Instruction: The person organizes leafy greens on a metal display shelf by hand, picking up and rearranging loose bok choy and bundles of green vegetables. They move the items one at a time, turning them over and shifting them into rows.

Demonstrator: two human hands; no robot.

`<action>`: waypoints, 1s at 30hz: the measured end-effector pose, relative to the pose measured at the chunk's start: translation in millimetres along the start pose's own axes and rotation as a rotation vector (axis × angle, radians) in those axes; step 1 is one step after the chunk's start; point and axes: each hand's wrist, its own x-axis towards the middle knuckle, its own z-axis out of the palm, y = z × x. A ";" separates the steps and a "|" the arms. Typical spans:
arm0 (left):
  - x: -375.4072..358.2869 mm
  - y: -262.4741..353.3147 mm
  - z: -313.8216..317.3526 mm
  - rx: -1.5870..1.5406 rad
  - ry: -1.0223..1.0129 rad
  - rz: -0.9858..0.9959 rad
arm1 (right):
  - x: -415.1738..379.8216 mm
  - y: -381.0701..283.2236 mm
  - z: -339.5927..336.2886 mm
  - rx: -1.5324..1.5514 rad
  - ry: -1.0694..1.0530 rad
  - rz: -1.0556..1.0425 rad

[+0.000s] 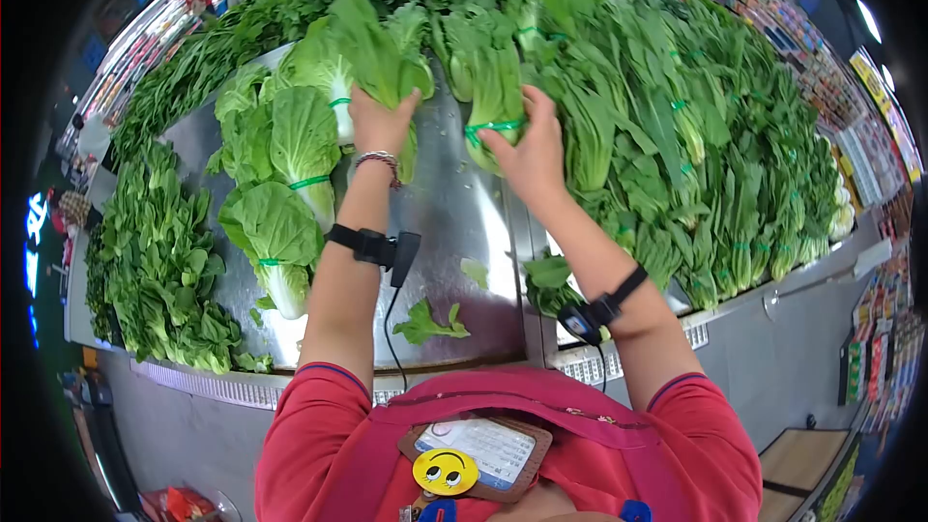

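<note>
produce display, metal shelf [454, 222]. left hand [380, 123] was closed around a banded bunch of leafy greens [372, 48], lifted above the shelf; right hand [527, 150] gripped a second banded bunch [491, 77] at its green tie. three bunches [280, 184] already lay in a column at left, stacked greens [696, 155] filled the right; the middle strip looked unfilled, with loose leaves [425, 322]. smiley badge [445, 471] on apron; card text unreadable.

Five banded cabbage bunches [290, 150], two loose leaves [428, 324], two wrist straps [372, 246].
</note>
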 end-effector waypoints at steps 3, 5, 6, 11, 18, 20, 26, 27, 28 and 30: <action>1.6 -40.0 34.9 0.185 0.036 0.160 | 29.0 22.7 74.5 -0.274 -0.039 -0.052; 0.2 -71.6 56.9 0.253 0.078 0.396 | 31.6 37.8 106.9 -0.407 -0.073 -0.039; -3.9 -73.7 58.0 0.271 -0.133 0.292 | 34.4 37.3 114.9 -0.428 -0.216 0.140; -9.2 -83.4 77.1 0.294 -0.232 0.196 | 22.0 44.0 96.6 -0.366 -0.396 0.217; -74.6 -26.1 50.7 0.127 -0.090 0.440 | -82.1 63.6 -91.6 -0.111 -0.087 0.128; -113.9 5.5 61.0 -0.027 -0.350 0.454 | -127.4 104.6 -146.4 -0.470 0.131 0.241; -227.1 63.3 145.5 -0.188 -0.917 0.011 | -229.2 154.6 -187.9 -0.746 -0.136 0.864; -242.3 70.2 154.4 -0.146 -0.805 0.085 | -235.1 159.3 -186.3 -0.509 -0.069 0.835; -249.2 79.2 159.3 -0.144 -0.804 0.089 | -234.5 156.5 -185.0 -0.508 -0.051 0.831; -254.9 91.9 164.5 -0.066 -0.790 -0.108 | -233.6 149.4 -189.4 -0.495 -0.048 0.806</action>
